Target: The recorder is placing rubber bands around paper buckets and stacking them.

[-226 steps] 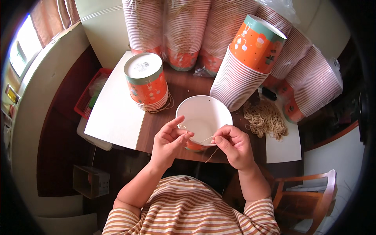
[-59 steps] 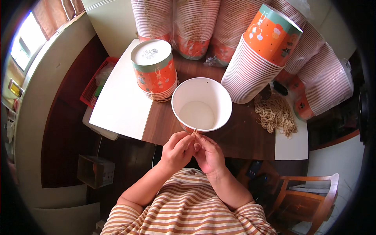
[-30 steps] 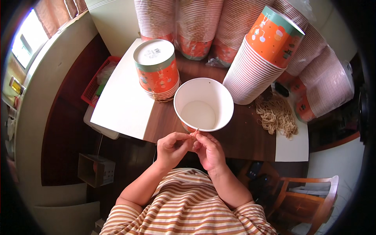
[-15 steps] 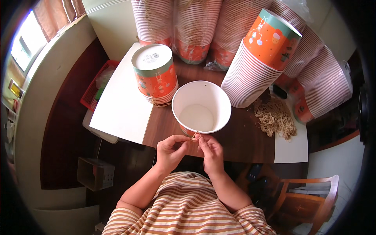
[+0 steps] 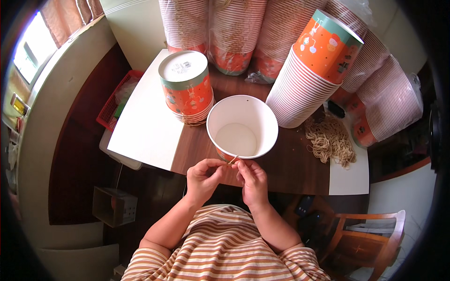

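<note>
The left hand (image 5: 204,180) and right hand (image 5: 253,182) have their fingers pinched on a string (image 5: 234,160) at the near rim of the bucket (image 5: 251,112), by the tabletop's (image 5: 300,166) front edge, seemingly knotting it; tightening would call for an even pull.

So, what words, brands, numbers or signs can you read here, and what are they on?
None can be read.
Upturned tub at left: print on its white base, too small and blurred.
Top tub of the tall stack: drawings; any lettering is too small to tell.
Open tub: no print visible inside.
</note>
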The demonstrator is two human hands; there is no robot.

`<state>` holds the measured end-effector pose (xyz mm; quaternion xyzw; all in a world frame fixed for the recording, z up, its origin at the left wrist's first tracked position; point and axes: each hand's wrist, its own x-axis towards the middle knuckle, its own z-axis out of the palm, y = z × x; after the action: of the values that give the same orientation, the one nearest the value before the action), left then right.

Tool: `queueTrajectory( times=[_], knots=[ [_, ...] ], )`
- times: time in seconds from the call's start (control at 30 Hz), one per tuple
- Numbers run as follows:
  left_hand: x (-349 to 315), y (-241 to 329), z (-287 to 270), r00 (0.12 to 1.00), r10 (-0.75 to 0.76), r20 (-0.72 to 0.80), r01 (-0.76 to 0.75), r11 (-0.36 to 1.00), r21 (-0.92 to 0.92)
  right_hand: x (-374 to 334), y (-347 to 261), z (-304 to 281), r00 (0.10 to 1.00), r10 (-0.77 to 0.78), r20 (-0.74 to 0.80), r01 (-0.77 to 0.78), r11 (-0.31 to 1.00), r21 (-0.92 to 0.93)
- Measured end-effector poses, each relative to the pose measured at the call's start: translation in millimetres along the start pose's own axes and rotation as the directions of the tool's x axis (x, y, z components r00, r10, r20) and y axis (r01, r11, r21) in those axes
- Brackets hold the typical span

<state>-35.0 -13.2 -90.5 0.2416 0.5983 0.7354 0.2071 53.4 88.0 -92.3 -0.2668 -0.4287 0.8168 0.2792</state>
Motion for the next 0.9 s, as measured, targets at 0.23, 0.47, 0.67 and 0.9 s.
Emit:
queueTrajectory(
  times=[0.23,0.47,0.67,0.9],
  knots=[
    [0.9,-2.4,1.2,1.000,0.010,0.004,-0.010,1.000,-0.009,-3.0,-5.7,1.4,0.999,0.015,0.040,-0.015,1.000,0.016],
    [1.6,-4.0,0.3,0.999,0.014,0.050,-0.013,1.000,-0.022,-0.7,2.4,1.2,0.996,-0.014,0.086,0.011,0.999,0.043],
    [3.9,13.1,7.1,0.984,0.038,0.176,-0.004,0.982,-0.190,-4.9,-3.8,1.3,0.992,-0.015,0.127,0.020,0.999,-0.039],
    [7.1,-3.9,2.8,0.992,-0.012,0.123,-0.006,0.990,0.140,-0.9,6.5,-1.9,0.970,-0.177,0.164,0.201,0.969,-0.140]
  ],
)
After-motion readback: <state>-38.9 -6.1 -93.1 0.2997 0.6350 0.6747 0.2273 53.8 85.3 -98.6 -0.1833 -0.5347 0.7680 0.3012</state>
